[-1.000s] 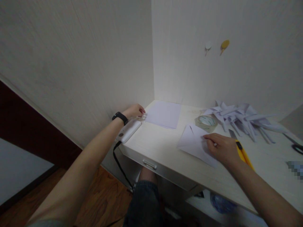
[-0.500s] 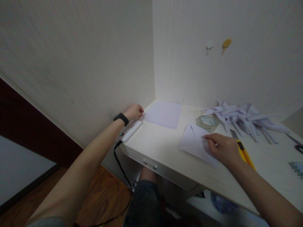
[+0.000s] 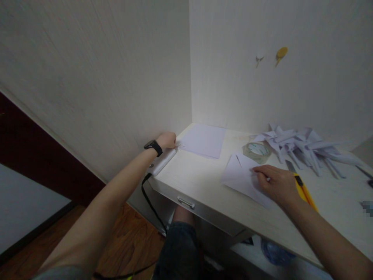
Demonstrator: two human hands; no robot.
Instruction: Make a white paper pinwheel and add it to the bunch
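While the right hand (image 3: 276, 182) lies flat with its fingers spread on one folded sheet (image 3: 243, 177), pressing it to the desk (image 3: 204, 190) without gripping it, the left hand (image 3: 167, 140) reaches to the desk's far left corner, where its fingers are curled against the end of one white device (image 3: 162, 160); whether they actually grip anything there cannot be told. One black wristband (image 3: 153, 146) sits on the left wrist. One black cable (image 3: 150, 202) hangs from the near end of the device, down past the desk's front edge. Taking the folded sheet as the reference point: one flat blank sheet (image 3: 204, 140) lies beyond it and to its left, near the wall corner; one roll of clear tape (image 3: 256, 151) stands just behind it, apart from it; one yellow utility knife (image 3: 301, 186) lies just to its right, beside the right hand, blade extended and pointing away. One heap of folded paper pieces (image 3: 303, 147) sits behind and to the right of the sheet, its members too overlapped to count. Two small marks, one pale (image 3: 258, 59) and one yellow (image 3: 280, 52), are fixed to the wall above. One metal drawer handle (image 3: 185, 202) shows on the desk front, below and left of the sheet.
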